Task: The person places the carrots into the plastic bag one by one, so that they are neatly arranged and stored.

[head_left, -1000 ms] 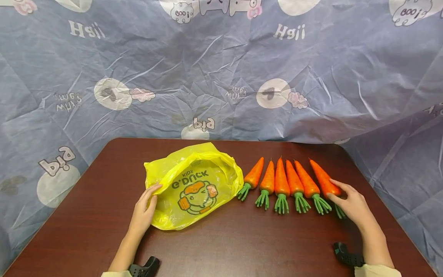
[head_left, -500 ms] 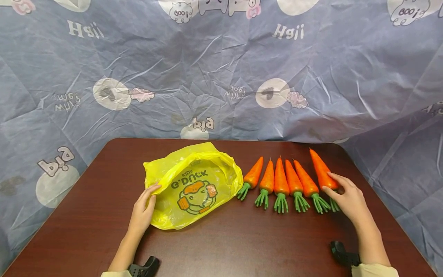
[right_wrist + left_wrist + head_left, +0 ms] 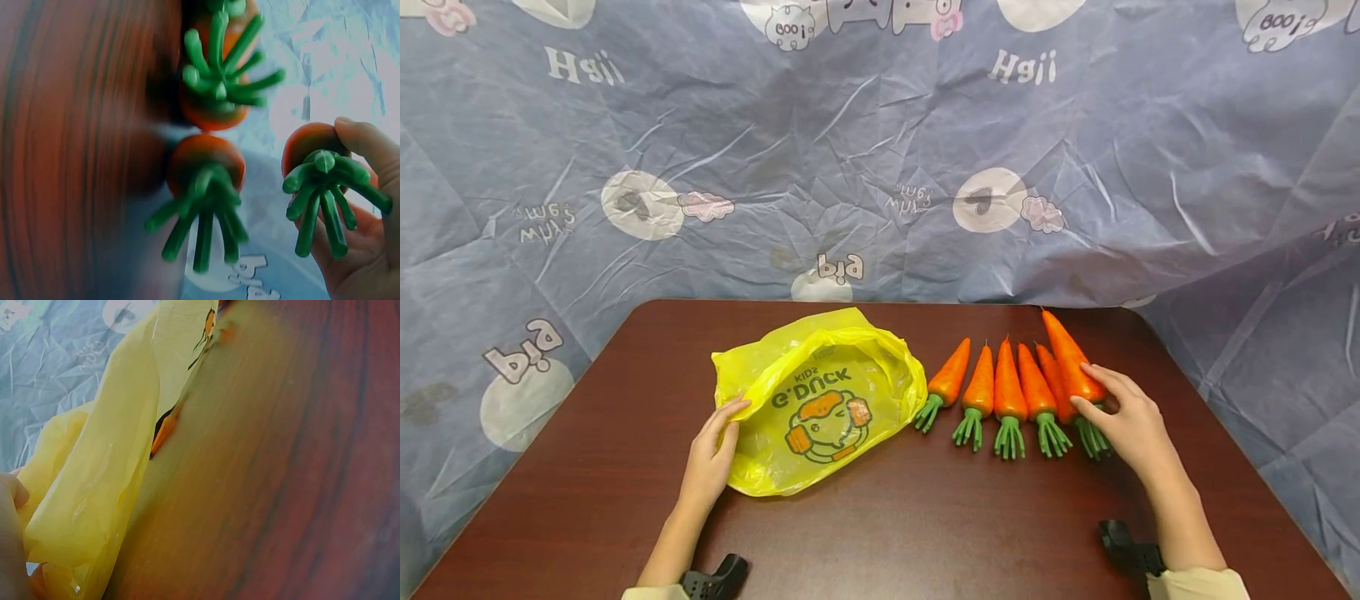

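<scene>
A yellow plastic bag point(image 3: 775, 350) with a cartoon duck print lies on the table, its mouth spread wide. My left hand point(image 3: 709, 454) pinches the left side of its rim; in the left wrist view the thin film point(image 3: 100, 469) rises from the fingers. With thumb and fingers, my right hand point(image 3: 1131, 429) grips an orange carrot point(image 3: 1067, 358) near its thick green-stalked end. The right wrist view has this held carrot point(image 3: 306, 144) raised off the table. It overlaps the rightmost carrot of a row of several others point(image 3: 1009, 392), all with stalks toward me.
The dark reddish-brown table point(image 3: 887, 542) has rounded far corners. Right behind it hangs a blue-grey printed cloth point(image 3: 850, 150), which also covers the right side. A black camera mount sits on each wrist, the left mount point(image 3: 715, 579) and the right mount point(image 3: 1127, 546).
My right hand has lifted the rightmost carrot and carried it left, over the neighbouring carrot. The left hand and the bag stay where they were.
</scene>
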A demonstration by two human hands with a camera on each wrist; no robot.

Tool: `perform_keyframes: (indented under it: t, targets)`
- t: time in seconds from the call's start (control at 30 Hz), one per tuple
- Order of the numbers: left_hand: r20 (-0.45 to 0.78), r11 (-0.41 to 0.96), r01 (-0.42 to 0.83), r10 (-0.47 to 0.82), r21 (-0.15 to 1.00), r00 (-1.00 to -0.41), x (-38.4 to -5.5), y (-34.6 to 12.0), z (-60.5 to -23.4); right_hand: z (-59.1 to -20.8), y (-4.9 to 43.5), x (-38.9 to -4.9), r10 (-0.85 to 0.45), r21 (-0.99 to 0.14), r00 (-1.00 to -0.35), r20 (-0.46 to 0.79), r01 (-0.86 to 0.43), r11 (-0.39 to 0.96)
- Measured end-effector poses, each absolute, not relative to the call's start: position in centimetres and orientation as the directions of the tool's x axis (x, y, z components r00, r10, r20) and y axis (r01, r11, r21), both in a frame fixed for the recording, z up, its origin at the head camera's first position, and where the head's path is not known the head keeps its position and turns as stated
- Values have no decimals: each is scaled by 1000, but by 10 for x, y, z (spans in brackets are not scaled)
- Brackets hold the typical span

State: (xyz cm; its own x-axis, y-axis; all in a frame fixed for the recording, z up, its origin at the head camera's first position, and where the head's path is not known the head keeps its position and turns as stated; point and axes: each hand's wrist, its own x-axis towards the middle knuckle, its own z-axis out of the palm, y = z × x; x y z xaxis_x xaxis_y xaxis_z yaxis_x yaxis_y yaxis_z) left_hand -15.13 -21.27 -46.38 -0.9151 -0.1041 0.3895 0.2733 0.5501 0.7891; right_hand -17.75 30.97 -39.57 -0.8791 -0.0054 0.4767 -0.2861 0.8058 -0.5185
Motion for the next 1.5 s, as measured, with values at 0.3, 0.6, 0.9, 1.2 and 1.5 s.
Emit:
perform_keyframes:
  t: [0.3, 0.6, 0.9, 1.2, 1.5]
  targets:
    - [422, 549, 299, -110, 781, -900, -152, -212, -467, -399, 285, -175, -67, -494, -893, 445, -307, 813]
    - [397, 546, 273, -119, 792, -910, -150, -212, -469, -398, 259, -169, -124, -494, -920, 371, -309, 813]
    - [418, 540, 293, -122, 789, -900, -150, -212, -469, -398, 233, -163, -207, -477, -904, 375, -379, 793]
    - [431, 549, 304, -115, 778, -895, -152, -213, -467, -405, 208, -157, -270, -439, -866, 421, -455, 775]
    - [394, 553, 270, -116, 788, -912, -152, -213, -464, -410, 184, -146, -335, -424, -829, 447, -527, 737]
